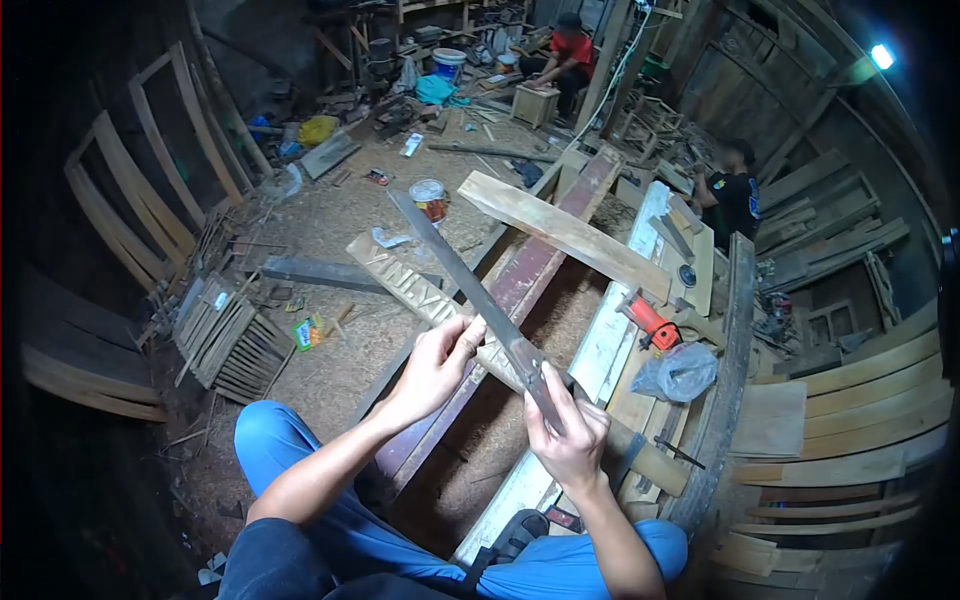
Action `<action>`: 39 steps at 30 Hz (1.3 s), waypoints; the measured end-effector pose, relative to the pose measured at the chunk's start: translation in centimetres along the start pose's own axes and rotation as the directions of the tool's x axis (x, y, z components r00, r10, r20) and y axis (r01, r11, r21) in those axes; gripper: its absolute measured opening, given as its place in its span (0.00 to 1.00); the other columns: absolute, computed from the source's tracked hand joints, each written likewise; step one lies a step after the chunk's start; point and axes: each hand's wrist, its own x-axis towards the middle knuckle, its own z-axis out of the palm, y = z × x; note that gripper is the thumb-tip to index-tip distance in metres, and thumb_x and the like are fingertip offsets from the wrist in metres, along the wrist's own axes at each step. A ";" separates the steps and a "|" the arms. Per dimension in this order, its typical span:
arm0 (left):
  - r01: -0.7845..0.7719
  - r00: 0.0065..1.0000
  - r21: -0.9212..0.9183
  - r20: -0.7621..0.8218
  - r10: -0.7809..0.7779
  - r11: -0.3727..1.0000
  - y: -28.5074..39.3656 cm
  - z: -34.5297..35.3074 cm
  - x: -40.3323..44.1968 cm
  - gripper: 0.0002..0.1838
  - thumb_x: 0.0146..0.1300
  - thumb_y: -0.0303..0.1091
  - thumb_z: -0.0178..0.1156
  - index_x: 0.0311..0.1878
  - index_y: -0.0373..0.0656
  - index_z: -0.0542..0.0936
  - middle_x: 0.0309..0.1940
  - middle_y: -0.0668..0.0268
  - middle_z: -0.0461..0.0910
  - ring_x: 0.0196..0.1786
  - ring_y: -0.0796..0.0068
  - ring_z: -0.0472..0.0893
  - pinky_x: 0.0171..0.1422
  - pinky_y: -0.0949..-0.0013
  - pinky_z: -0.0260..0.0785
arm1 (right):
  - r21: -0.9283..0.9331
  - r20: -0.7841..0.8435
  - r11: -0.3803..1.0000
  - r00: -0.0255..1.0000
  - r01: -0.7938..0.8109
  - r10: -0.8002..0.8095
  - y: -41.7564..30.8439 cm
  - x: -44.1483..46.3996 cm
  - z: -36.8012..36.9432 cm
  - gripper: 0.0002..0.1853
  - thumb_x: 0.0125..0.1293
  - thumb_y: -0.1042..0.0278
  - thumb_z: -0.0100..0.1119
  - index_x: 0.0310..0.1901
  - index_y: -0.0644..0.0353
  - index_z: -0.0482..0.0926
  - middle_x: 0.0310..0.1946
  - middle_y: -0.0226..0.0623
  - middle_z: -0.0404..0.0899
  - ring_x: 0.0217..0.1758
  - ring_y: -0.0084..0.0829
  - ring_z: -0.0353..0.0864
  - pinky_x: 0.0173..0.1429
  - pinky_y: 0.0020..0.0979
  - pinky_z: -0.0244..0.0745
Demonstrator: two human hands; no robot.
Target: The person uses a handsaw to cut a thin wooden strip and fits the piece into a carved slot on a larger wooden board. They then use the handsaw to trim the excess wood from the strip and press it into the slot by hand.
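My right hand [570, 440] is closed around the lower end of a long, dark, flat blade-like tool [455, 262]. The tool points up and to the left, and its exact kind is unclear. Close to its left edge, the fingers of my left hand [437, 365] are pinched together; whatever lies between them is too small to make out. Beneath both hands a wooden board with carved raised letters [400, 280] lies slanted across a dark red beam [525, 275]. Part of the lettering is hidden by my left hand and the tool.
A pale plank [560, 232] crosses the beams ahead. To the right are a red power tool [652, 322], a plastic bag [685, 372] and a wooden mallet [655, 468]. A paint tin [428, 200] stands on the floor. Two people, one in a red shirt [572, 48], sit farther back.
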 end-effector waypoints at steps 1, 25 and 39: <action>-0.037 0.999 0.020 0.002 0.037 0.999 -1.1 0.1 0.4 0.18 0.82 0.45 0.55 0.50 0.36 0.82 0.32 0.78 0.74 0.34 0.88 0.69 0.37 0.76 0.64 | -0.027 -0.005 0.999 1.000 0.022 -0.022 0.0 -0.4 0.2 0.24 0.60 0.72 0.71 0.59 0.67 0.84 0.28 0.42 0.87 0.21 0.37 0.84 0.30 0.35 0.77; -0.160 0.978 -0.083 -0.146 0.147 0.984 -7.1 -3.0 1.5 0.10 0.75 0.32 0.61 0.47 0.33 0.84 0.30 0.73 0.81 0.34 0.88 0.70 0.35 0.75 0.64 | 0.089 -0.042 0.987 0.990 0.137 -0.134 -0.6 0.8 6.1 0.22 0.61 0.70 0.71 0.56 0.69 0.85 0.21 0.32 0.82 0.15 0.28 0.74 0.26 0.30 0.71; -0.216 0.964 0.087 -0.140 0.227 0.972 -5.2 -1.9 1.9 0.11 0.77 0.32 0.58 0.51 0.35 0.83 0.23 0.65 0.75 0.28 0.87 0.68 0.30 0.72 0.62 | 0.093 0.195 0.988 0.975 -0.121 0.101 0.3 0.5 6.2 0.37 0.58 0.73 0.72 0.72 0.58 0.74 0.26 0.47 0.84 0.25 0.46 0.85 0.34 0.41 0.81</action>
